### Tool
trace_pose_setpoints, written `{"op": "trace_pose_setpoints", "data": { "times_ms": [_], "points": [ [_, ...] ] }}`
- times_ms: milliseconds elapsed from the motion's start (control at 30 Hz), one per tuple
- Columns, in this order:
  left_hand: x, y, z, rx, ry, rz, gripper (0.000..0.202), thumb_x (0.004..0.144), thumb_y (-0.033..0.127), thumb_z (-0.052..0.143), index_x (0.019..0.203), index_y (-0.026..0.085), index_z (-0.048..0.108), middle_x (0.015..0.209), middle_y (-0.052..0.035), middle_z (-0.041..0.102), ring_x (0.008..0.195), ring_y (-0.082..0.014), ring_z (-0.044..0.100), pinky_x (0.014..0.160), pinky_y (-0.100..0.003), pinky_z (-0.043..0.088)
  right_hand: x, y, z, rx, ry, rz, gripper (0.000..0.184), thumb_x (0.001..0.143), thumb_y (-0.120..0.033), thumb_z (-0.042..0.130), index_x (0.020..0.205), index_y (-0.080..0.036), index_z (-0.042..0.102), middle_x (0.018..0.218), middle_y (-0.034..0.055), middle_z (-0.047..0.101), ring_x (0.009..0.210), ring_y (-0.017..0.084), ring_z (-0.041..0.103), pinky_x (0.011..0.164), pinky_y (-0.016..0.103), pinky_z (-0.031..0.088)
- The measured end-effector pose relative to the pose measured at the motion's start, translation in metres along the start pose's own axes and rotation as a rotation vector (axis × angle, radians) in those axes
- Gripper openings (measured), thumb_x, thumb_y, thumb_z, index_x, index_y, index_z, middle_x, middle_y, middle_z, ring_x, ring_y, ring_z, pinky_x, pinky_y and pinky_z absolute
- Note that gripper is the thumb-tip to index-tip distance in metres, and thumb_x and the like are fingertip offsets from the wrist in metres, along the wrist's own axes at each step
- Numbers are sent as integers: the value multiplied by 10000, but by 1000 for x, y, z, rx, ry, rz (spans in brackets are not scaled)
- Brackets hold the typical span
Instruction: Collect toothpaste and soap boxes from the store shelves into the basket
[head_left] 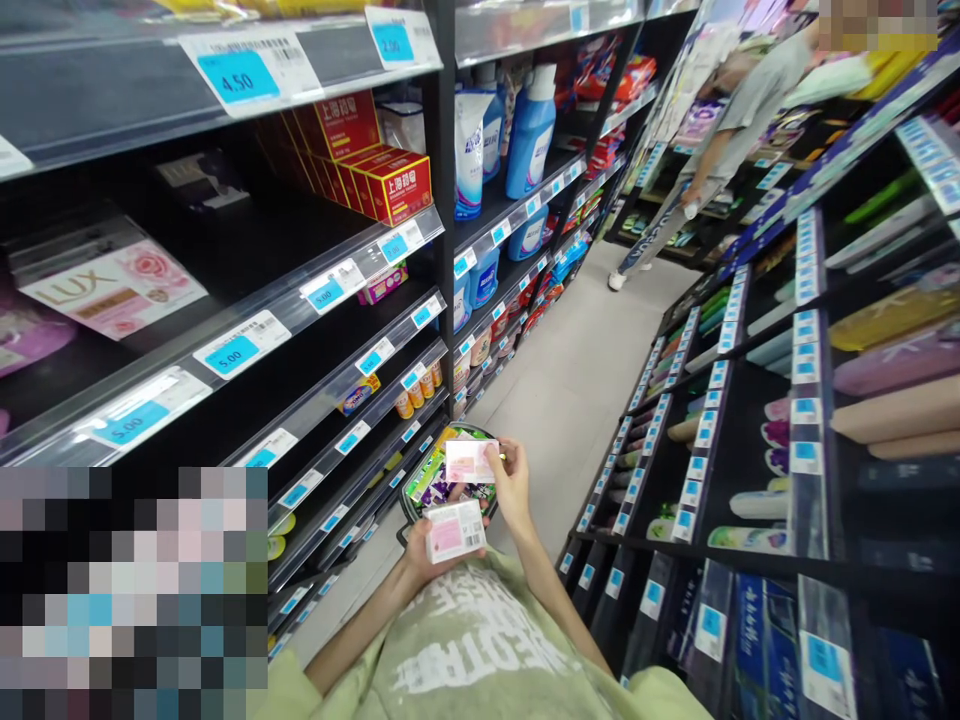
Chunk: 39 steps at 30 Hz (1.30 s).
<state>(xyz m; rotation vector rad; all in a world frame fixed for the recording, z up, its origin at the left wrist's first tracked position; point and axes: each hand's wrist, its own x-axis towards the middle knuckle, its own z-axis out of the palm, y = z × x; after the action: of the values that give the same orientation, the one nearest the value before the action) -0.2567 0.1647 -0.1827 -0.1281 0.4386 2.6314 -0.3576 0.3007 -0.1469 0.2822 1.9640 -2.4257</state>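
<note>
My left hand [417, 552] is closed around a white soap box with a pink panel and a small dark code patch [456, 532], close in front of my shirt. A little farther forward, my right hand [513, 482] pinches a second soap box [465, 461], white with pale pink print, by its right end. The two boxes are apart, both with a broad face turned up. Beneath them sits a dark-rimmed shopping basket [407, 497] with green and purple packets inside; the boxes and hands hide part of it.
Store shelves with price tags [242, 343] line my left, holding a LUX soap box [120, 285], red boxes [390, 186] and blue bottles [531, 135]. Racks of packaged goods [750, 537] stand at right. Another person [739, 115] stands farther down the grey aisle floor [577, 350].
</note>
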Motion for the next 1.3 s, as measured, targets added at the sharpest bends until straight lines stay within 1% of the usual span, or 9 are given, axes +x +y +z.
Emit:
{"op": "trace_pose_setpoints", "data": {
  "times_ms": [167, 333, 567, 767, 867, 1000, 1067, 1167, 1300],
  "points": [
    [0, -1, -3, -32, -5, -8, 964, 650, 441, 785, 1530, 283, 425, 1400, -134, 616, 1202, -354, 608, 835, -441, 546, 0, -2, 0, 38, 12, 69, 471, 794, -577, 735, 1061, -220, 584, 912, 18, 667, 790, 179, 633, 657, 281, 500],
    [0, 1, -1, -18, 20, -14, 1030, 632, 435, 799, 1557, 274, 375, 1410, -148, 616, 1233, -388, 594, 822, -451, 549, 1, -6, 1, 43, 16, 118, 504, 778, -608, 731, 1057, -217, 582, 928, 28, 674, 775, 179, 626, 601, 264, 485],
    [3, 2, -1, -43, 11, -29, 1026, 617, 425, 815, 1543, 264, 404, 1397, -145, 626, 1227, -388, 603, 884, -481, 540, 2, -5, -1, 44, 3, 128, 496, 794, -600, 723, 1079, -222, 572, 946, 31, 660, 776, 172, 626, 541, 233, 462],
    [5, 1, -1, -10, 7, -2, 982, 641, 459, 802, 1530, 270, 430, 1399, -140, 624, 1214, -369, 604, 810, -449, 569, 4, -5, -2, 52, 11, 130, 484, 788, -584, 740, 1072, -224, 584, 951, 26, 676, 806, 180, 645, 589, 248, 499],
    [6, 1, -2, 10, 0, 7, 932, 643, 482, 801, 1495, 280, 481, 1389, -124, 633, 1190, -350, 611, 805, -437, 569, 5, -5, -2, 83, -10, 122, 501, 782, -548, 761, 1124, -230, 576, 961, 20, 681, 826, 182, 660, 627, 256, 527],
    [7, 2, -7, 6, -70, 25, 800, 686, 489, 757, 1422, 248, 558, 1371, -124, 637, 1205, -349, 606, 827, -422, 547, 5, -5, -5, 102, -122, 64, 580, 751, -436, 816, 1250, -240, 594, 1053, 37, 713, 918, 197, 683, 783, 304, 566],
    [7, 3, -11, -11, -88, 43, 733, 716, 486, 723, 1392, 247, 573, 1368, -116, 635, 1220, -336, 599, 847, -417, 528, 5, -3, -7, 58, -221, 52, 524, 727, -388, 836, 1194, -233, 657, 1095, 53, 724, 934, 207, 685, 802, 316, 567],
    [7, 5, -16, -41, -67, 60, 667, 736, 494, 685, 1339, 225, 596, 1320, -111, 658, 1222, -335, 584, 875, -427, 488, 6, 2, -12, -42, -343, -21, 402, 686, -333, 864, 1047, -231, 722, 1065, 50, 717, 942, 217, 676, 763, 306, 563],
    [7, 7, -19, -98, -96, 53, 651, 727, 520, 663, 1253, 138, 634, 1252, -136, 694, 1177, -312, 590, 907, -406, 442, 6, 8, -16, -96, -454, -153, 374, 699, -299, 872, 1047, -253, 743, 1144, 62, 692, 1066, 228, 654, 851, 313, 552]
  ]
}}
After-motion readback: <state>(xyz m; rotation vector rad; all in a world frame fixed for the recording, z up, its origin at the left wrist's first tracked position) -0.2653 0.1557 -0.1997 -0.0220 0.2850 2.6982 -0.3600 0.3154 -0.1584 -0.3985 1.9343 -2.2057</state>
